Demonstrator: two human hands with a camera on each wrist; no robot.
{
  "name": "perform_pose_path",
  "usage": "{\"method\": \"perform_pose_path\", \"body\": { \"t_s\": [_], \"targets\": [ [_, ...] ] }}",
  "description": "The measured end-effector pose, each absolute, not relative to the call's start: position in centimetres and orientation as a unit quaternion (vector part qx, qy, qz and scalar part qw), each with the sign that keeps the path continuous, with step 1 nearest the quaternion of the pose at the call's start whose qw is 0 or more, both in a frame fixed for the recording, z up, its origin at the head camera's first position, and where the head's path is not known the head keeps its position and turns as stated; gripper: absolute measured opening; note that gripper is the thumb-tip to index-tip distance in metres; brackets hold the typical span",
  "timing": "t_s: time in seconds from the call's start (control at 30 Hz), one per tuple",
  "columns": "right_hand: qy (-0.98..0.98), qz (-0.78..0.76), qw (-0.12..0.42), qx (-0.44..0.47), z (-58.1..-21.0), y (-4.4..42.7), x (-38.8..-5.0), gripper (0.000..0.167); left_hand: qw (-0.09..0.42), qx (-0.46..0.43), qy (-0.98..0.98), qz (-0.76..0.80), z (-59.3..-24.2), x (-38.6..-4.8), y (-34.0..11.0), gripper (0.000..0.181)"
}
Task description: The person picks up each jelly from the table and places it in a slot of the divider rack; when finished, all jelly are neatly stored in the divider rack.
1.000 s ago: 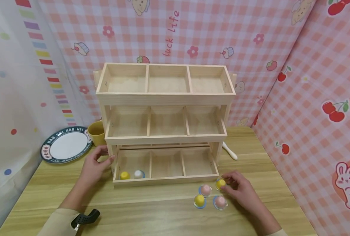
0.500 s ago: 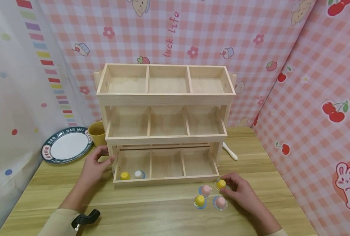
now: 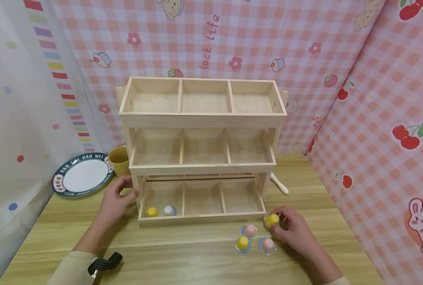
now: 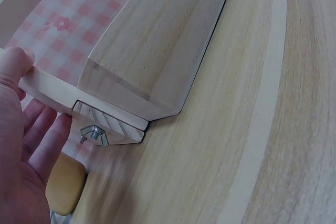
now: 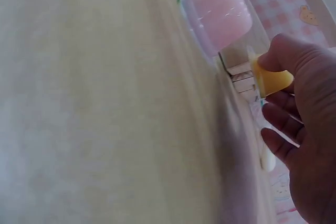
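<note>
The yellow jelly cup (image 3: 274, 219) could be lost from the right hand (image 3: 294, 228) if its smooth, tapered wall slipped out of the pinch, or it could be dented if squeezed too hard (its softness is only guessed). Were the hand swung leftward too low, the pink jelly cups (image 3: 249, 230) and the second yellow cup (image 3: 243, 243), all near its left, might be knocked over; the bottom tray (image 3: 202, 219), to its left and slightly beyond, might be struck at the corner. The wooden rack (image 3: 202, 120) could be shifted if tugged by the left hand (image 3: 116, 199).

By the right hand, the cup is pinched between thumb and fingertips, the other fingers being bent below; whether it is clear of the desk (image 3: 183, 261) cannot be told. By the left hand, the rack's side is gripped, with a wing nut (image 4: 94, 131) just beside the fingers.
</note>
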State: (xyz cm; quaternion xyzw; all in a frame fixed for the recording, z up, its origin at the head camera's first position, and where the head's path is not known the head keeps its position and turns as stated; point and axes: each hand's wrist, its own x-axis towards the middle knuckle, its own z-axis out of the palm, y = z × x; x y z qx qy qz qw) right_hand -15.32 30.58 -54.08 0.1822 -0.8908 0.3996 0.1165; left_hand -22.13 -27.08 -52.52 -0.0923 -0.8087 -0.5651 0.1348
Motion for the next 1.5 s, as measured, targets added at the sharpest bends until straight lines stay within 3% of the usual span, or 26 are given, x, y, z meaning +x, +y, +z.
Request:
{"method": "perform_pose_path", "body": {
  "t_s": [0.3,0.8,1.03,1.5],
  "targets": [
    [-0.884,0.365,0.176,0.233,-52.4,30.7,-15.9,0.046,0.133,-0.091,-0.811,-0.563,-52.5,-22.2,-27.2,0.038],
    [-0.824,0.431,0.199,0.309,-50.1,25.9,-17.7,0.042,0.133,-0.094,-0.81,-0.563,-52.6,-22.2,-27.2,0.037],
    [-0.803,0.496,0.143,0.3,-49.8,21.9,-18.5,0.042,0.132,-0.093,-0.811,-0.562,-52.6,-22.2,-27.2,0.037],
    [-0.793,0.504,0.133,0.315,-48.9,15.3,-19.8,0.036,0.133,-0.088,-0.815,-0.557,-52.6,-22.3,-27.2,0.037]
  ]
}}
